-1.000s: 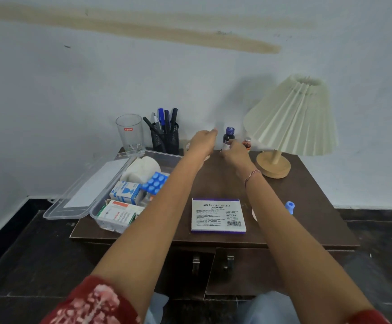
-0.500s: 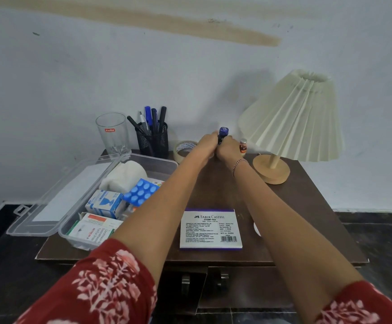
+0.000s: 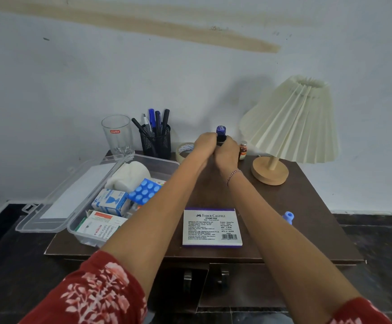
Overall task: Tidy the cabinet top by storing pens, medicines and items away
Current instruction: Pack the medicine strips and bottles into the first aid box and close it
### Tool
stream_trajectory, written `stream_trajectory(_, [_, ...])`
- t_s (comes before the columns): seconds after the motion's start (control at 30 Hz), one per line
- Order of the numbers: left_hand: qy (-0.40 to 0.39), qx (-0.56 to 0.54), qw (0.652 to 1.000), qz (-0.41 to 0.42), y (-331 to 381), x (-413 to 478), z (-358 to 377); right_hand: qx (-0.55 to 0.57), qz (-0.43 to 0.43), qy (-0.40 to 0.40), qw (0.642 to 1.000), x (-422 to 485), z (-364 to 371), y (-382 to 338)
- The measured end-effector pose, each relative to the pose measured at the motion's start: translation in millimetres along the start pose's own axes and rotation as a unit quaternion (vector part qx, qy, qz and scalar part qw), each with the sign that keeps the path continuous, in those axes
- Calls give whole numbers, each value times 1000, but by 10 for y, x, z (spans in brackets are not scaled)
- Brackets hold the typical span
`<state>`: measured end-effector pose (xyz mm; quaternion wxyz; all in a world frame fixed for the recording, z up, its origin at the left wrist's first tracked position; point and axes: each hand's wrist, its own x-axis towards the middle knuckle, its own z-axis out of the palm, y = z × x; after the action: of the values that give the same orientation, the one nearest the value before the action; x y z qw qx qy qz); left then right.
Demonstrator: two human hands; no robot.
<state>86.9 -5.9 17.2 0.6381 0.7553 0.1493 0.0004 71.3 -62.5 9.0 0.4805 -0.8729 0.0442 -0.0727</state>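
A small dark bottle with a blue cap [image 3: 221, 133] stands at the back of the brown cabinet top [image 3: 295, 206]. My left hand [image 3: 205, 145] and my right hand [image 3: 226, 152] both grip it, one on each side, and hide most of its body. A tiny brown medicine bottle [image 3: 242, 150] stands just to its right. The open clear plastic box [image 3: 164, 163] on the left holds medicine cartons, a blue blister pack [image 3: 144, 190] and a white roll. Pens stand in a black mesh holder [image 3: 156, 141].
A stamp pad box [image 3: 211, 226] lies near the front edge, with a small blue cap [image 3: 288, 217] to its right. A cream pleated lamp [image 3: 293, 122] fills the back right. A drinking glass [image 3: 118, 134] and a tape roll [image 3: 184, 149] sit by the wall.
Both hands closed round the blue-capped bottle at the back, first reaching, then gripping it. The camera has moved a little closer and lower.
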Motion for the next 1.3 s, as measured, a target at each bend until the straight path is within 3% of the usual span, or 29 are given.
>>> stream_trajectory(0.1, [21,38,999,10,30,-172,-91,53,-9,-14,998,-166,5,-42])
stream_trajectory(0.47, [68,-43,988,133,23,-970,-501,237,-76,-12,968,-751,-180,-186])
stream_trajectory(0.7, [122,-117,973,155,-173,-1083,-675,285,-96,-14,954,-842,-57,-149])
stream_trajectory(1.1, [224,-6,964,145,-380,-1029,-1145,248,-173,-68,951,-982,295,-193])
stream_trajectory(1.3, [226,1,971,76,-490,-1017,-1229,133,-212,-107,962,-992,417,-149])
